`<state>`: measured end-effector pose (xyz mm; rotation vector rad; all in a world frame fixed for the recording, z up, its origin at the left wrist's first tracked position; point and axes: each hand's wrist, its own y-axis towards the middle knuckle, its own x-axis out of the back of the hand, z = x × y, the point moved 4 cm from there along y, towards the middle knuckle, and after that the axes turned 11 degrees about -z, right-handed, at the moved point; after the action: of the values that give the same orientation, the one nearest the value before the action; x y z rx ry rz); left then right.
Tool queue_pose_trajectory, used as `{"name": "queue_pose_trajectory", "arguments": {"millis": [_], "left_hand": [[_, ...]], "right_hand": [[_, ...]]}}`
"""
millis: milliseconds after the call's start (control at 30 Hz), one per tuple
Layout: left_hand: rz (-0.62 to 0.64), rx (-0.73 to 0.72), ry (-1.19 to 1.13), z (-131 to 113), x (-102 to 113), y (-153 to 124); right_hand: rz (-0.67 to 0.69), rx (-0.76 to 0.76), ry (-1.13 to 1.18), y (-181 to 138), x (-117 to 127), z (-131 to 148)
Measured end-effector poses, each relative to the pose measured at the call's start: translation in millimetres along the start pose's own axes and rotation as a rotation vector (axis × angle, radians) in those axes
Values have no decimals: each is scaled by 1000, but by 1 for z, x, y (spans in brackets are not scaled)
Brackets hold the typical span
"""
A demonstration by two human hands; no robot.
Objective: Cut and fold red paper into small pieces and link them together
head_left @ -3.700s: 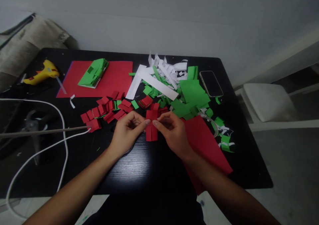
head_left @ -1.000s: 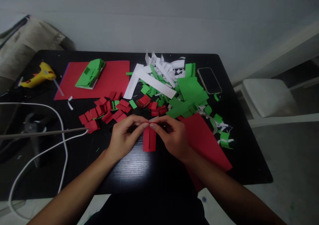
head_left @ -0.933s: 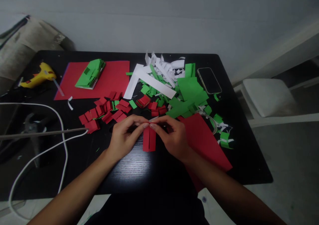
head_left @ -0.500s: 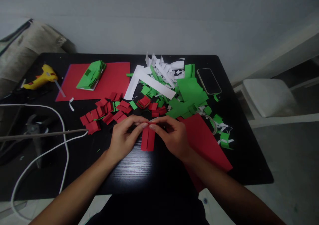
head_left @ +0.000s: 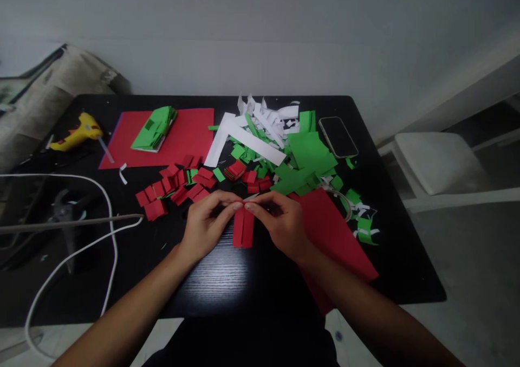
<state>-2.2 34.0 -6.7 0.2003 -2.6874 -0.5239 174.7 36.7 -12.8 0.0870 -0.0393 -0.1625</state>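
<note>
A folded red paper strip [head_left: 244, 229], creased along its length, hangs toward me between my two hands. My left hand [head_left: 209, 220] pinches its top edge between thumb and forefinger. From the other side my right hand [head_left: 280, 220] pinches the same edge, its fingertips almost touching the left ones. Just above the fingertips a thin pale blade-like tip shows; what it belongs to is hidden by my right hand. Several small folded red paper pieces [head_left: 156, 208] lie beyond my left hand, and a red sheet [head_left: 325, 231] lies partly under my right forearm.
White scraps [head_left: 266, 115] and green paper [head_left: 311, 150] are heaped at the back, beside a phone [head_left: 338, 137]. At left are a yellow glue gun [head_left: 79, 132], another red sheet [head_left: 190, 134] bearing a green bundle [head_left: 154, 128], pliers [head_left: 69, 215] and a white cable [head_left: 114, 248].
The view has shifted slightly, so the table appears a little lower and farther right on its left side. Both hands keep their pinch on the red paper strip.
</note>
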Motion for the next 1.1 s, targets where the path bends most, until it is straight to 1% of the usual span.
{"name": "queue_pose_trajectory", "arguments": {"millis": [167, 333, 533, 733, 833, 967, 1100], "left_hand": [[37, -43, -4, -4, -1, -1], [70, -53, -15, -6, -1, 0], [82, -60, -30, -5, -3, 2], [92, 29, -76, 0, -1, 1], [64, 58, -68, 3, 0, 2], [-2, 128, -74, 8, 1, 3], [-24, 199, -102, 10, 1, 3]], "right_hand": [[33, 39, -6, -1, -1, 1], [77, 28, 27, -1, -3, 0], [143, 14, 35, -1, -6, -2], [68, -28, 55, 1, -3, -6], [80, -19, 79, 1, -4, -7], [102, 90, 76, 0, -3, -4], [188, 178, 45, -3, -5, -2]]}}
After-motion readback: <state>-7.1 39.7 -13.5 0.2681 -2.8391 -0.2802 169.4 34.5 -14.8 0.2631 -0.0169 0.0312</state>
